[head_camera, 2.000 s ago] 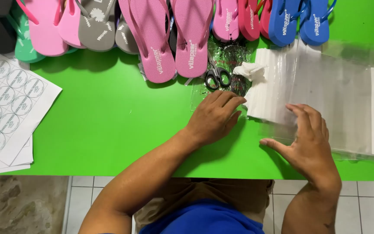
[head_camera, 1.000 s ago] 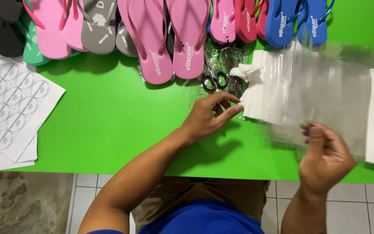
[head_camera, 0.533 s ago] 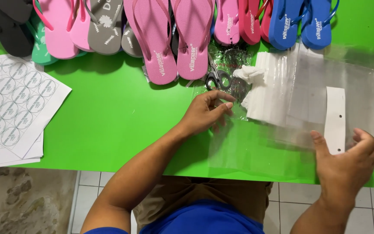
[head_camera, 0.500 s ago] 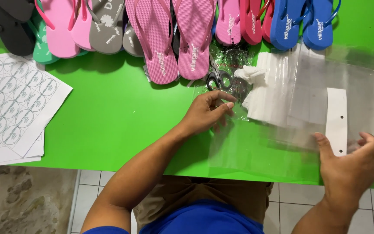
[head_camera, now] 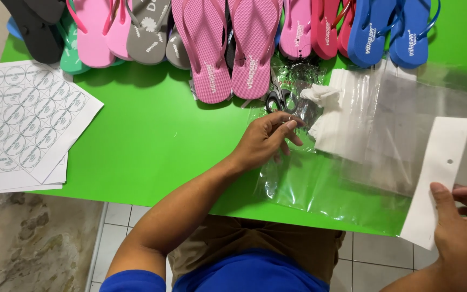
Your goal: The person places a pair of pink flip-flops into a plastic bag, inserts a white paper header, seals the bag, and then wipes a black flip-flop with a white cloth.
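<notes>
My left hand (head_camera: 268, 138) rests on the green table (head_camera: 152, 146), its fingertips pinching the edge of a clear plastic bag (head_camera: 331, 178) that lies flat across the table's front edge. At the lower right my right hand (head_camera: 463, 227) grips the bag's white cardboard header strip (head_camera: 438, 178), which has a small hole and tilts up to the right. A stack of more clear bags with white headers (head_camera: 363, 113) lies behind it.
Several flip-flops line the table's back edge: pink pairs (head_camera: 228, 48), blue ones (head_camera: 390, 30), grey (head_camera: 147, 30), green and black. Scissors (head_camera: 275, 97) lie on crumpled plastic by the pink pair. Sheets of round stickers (head_camera: 20, 127) sit at the left. Tiled floor below.
My right hand has pulled one bag off the stack toward me and to the right, now holding its white header. My left hand stayed put, shifting to pinch the bag's edge.
</notes>
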